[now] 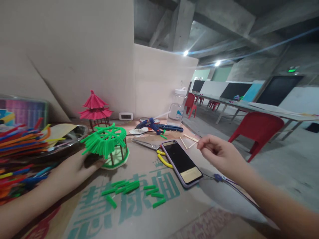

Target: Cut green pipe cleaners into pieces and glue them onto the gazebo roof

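My left hand [74, 166] rests on the cardboard-covered table [149, 219] against the left side of a green straw pavilion model [107, 144]; its fingers are hidden behind the model. My right hand [216, 151] hovers above the table's right part, fingers curled in a loose pinch beside thin wooden sticks [189, 139]; whether it holds one is unclear. A phone [182, 162] lies flat between my hands. Several short green straw pieces [132, 192] are scattered in front of the model.
A pink pavilion model [95, 108] stands behind the green one. Coloured straws [20, 146] are piled at left by a metal bowl [74, 134]. Scissors [146, 143], a blue glue gun [154, 125], yellow pliers handles [163, 160] and a plastic jar [177, 106] lie further back. Red chairs [256, 127] stand at right.
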`<state>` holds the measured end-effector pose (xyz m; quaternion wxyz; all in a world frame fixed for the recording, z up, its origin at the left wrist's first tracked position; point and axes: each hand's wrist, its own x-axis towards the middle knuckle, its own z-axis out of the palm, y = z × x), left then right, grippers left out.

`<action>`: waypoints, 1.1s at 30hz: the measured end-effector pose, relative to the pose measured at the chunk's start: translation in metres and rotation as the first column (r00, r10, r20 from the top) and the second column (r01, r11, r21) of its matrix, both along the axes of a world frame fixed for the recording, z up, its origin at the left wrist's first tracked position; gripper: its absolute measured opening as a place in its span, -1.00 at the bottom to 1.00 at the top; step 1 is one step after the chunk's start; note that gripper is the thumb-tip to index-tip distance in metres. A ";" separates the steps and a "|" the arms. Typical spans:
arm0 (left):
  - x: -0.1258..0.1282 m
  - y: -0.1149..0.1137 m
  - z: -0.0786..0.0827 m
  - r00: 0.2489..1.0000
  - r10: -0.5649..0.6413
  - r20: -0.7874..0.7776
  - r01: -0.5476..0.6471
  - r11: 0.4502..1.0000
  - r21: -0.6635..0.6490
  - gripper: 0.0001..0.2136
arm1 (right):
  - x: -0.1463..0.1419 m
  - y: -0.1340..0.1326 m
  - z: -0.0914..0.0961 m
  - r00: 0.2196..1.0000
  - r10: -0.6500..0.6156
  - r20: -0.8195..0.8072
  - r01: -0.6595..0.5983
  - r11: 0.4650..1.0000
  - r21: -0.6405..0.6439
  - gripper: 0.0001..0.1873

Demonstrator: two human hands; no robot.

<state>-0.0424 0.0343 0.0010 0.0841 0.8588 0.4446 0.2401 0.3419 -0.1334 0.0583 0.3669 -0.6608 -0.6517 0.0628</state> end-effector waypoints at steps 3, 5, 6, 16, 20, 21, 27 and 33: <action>0.001 -0.003 0.002 1.000 -0.012 0.008 0.012 1.000 0.003 -0.48 | -0.027 -0.017 0.007 0.956 0.274 -0.106 -0.287 0.947 -0.143 -0.84; 0.003 -0.005 0.003 1.000 -0.024 0.008 0.024 1.000 0.013 -0.48 | -0.053 -0.027 0.007 0.869 0.488 -0.079 -0.493 0.843 -0.215 -0.75; 0.004 -0.005 0.004 1.000 -0.023 0.008 0.023 1.000 0.021 -0.48 | -0.066 -0.031 0.006 0.805 0.591 -0.041 -0.579 0.770 -0.268 -0.66; 0.002 -0.005 -0.002 0.997 -0.063 0.034 0.061 0.996 0.067 -0.51 | -0.086 -0.047 -0.004 0.780 0.555 0.288 -0.529 0.831 -0.171 -0.60; 0.004 -0.006 -0.002 0.998 -0.032 0.056 0.029 0.998 0.058 -0.51 | -0.047 -0.046 -0.015 0.957 0.133 0.256 -0.166 0.980 0.112 -0.73; 0.004 -0.007 -0.002 0.998 -0.023 0.053 0.020 0.998 0.054 -0.51 | -0.036 -0.042 -0.017 0.976 0.032 0.214 -0.068 0.984 0.164 -0.79; 0.006 -0.011 0.002 1.000 0.009 0.029 -0.011 0.999 0.042 -0.53 | -0.005 -0.025 -0.028 0.987 -0.091 0.134 0.081 0.994 0.077 -0.20; 0.005 -0.008 0.000 1.000 0.002 0.030 -0.003 0.999 0.044 -0.53 | -0.028 -0.027 -0.046 0.894 -0.024 0.448 0.080 0.991 -0.107 0.18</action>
